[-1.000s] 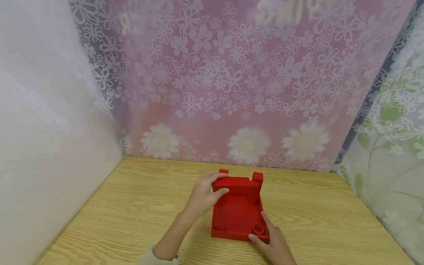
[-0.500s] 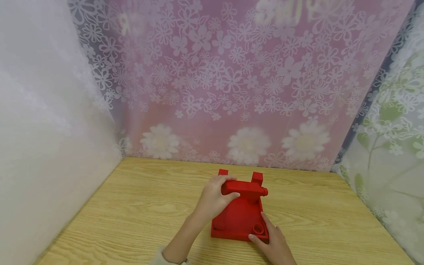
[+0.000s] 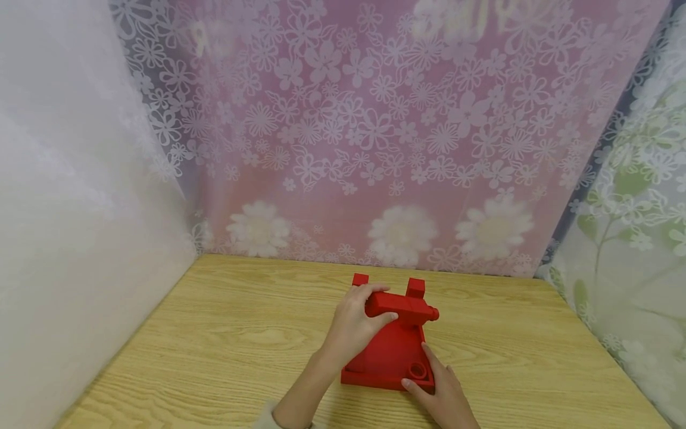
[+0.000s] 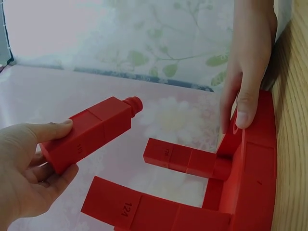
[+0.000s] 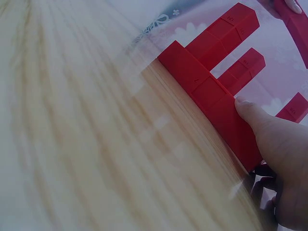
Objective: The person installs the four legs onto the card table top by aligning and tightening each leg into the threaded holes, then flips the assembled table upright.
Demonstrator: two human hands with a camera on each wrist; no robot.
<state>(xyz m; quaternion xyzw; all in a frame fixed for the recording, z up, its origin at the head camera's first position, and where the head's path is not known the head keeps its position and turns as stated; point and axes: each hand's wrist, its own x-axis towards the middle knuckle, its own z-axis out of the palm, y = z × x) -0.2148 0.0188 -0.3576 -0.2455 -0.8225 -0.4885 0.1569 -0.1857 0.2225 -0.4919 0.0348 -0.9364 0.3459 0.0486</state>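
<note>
My left hand (image 3: 354, 330) pinches a red square post (image 4: 89, 130) between thumb and fingers, above the far half of a shallow red base (image 3: 388, 357). The post lies nearly level and its round, ridged peg (image 4: 134, 104) points right. My right hand (image 3: 447, 396) grips the near right corner of the base, thumb on the front wall and fingers along the right side. A round ring socket (image 3: 417, 370) sits inside that corner. Red posts stand at the far left corner (image 3: 361, 279) and far right corner (image 3: 416, 288) of the base.
The base stands on a wood-grain table (image 3: 225, 333). In the right wrist view another upright post (image 5: 224, 36) rises from the base. A pink floral sheet (image 3: 370, 119) hangs behind the table, with a white sheet (image 3: 80, 208) at left and a leafy sheet (image 3: 638, 238) at right.
My left hand has moved right and slightly nearer with the post, and the peg now sticks out past the far right post. My right hand and the base have stayed in place.
</note>
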